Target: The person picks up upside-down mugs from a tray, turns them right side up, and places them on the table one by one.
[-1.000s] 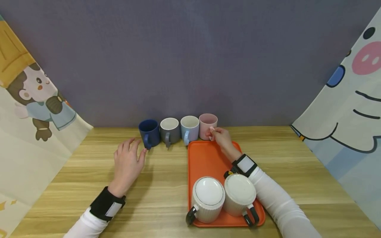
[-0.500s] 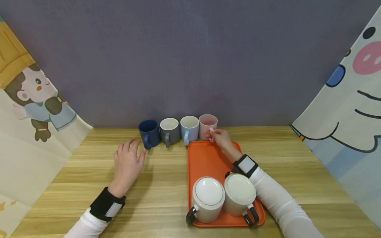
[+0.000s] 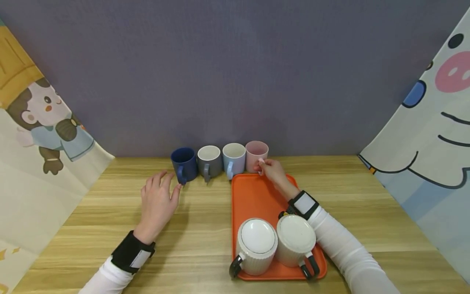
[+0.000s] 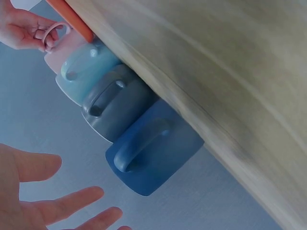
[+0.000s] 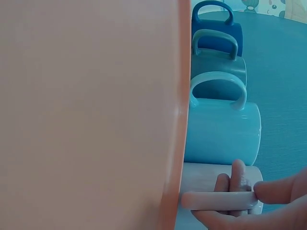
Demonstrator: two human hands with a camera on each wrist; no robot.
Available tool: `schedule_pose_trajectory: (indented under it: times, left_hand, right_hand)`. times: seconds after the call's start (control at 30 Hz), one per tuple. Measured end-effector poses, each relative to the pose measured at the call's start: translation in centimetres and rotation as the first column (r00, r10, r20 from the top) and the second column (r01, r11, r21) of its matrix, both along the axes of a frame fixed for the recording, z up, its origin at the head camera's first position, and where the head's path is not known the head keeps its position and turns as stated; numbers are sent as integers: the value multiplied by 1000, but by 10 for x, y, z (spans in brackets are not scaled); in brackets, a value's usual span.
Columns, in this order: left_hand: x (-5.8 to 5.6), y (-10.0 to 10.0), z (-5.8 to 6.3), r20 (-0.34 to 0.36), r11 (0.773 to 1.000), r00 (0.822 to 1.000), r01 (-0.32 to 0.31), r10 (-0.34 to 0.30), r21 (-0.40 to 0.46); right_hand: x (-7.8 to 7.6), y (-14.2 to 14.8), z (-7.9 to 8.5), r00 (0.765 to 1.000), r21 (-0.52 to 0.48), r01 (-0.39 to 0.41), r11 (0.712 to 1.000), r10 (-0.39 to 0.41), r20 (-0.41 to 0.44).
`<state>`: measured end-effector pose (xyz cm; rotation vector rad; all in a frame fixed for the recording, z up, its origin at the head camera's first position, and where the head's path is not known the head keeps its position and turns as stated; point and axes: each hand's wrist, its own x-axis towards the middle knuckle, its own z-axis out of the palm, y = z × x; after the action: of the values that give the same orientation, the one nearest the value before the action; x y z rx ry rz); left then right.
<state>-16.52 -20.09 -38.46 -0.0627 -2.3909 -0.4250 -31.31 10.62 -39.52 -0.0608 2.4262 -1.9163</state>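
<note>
At the right end of a row of mugs stands a pink mug (image 3: 252,152), and my right hand (image 3: 273,171) grips its handle. In the right wrist view the thumb and fingers wrap that handle (image 5: 223,201). Left of it, close together, come a light blue mug (image 3: 236,157), a grey mug (image 3: 214,165) and a dark blue mug (image 3: 188,167), handles facing me. My left hand (image 3: 158,202) hovers with spread fingers just left of the dark blue mug, holding nothing. In the left wrist view a gap shows between its fingertips (image 4: 93,192) and that mug.
An orange tray (image 3: 249,196) lies in front of the pink and light blue mugs. Two upside-down ribbed whitish mugs, the left one (image 3: 256,255) and the right one (image 3: 293,241), stand at its near end with dark handles. A grey wall (image 3: 235,81) rises behind the row.
</note>
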Motion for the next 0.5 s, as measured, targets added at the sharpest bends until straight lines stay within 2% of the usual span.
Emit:
schedule_pose_trajectory:
  times: [0.2, 0.5]
  left_hand:
    - [0, 0, -1, 4, 1000, 1000, 1, -1, 2]
    - [-6, 3, 3, -6, 1000, 1000, 6, -6, 10]
  right_hand:
    - [-1, 3, -1, 1000, 22, -22, 1000, 22, -5]
    - [1, 13, 10, 995, 189, -101, 977, 103, 2]
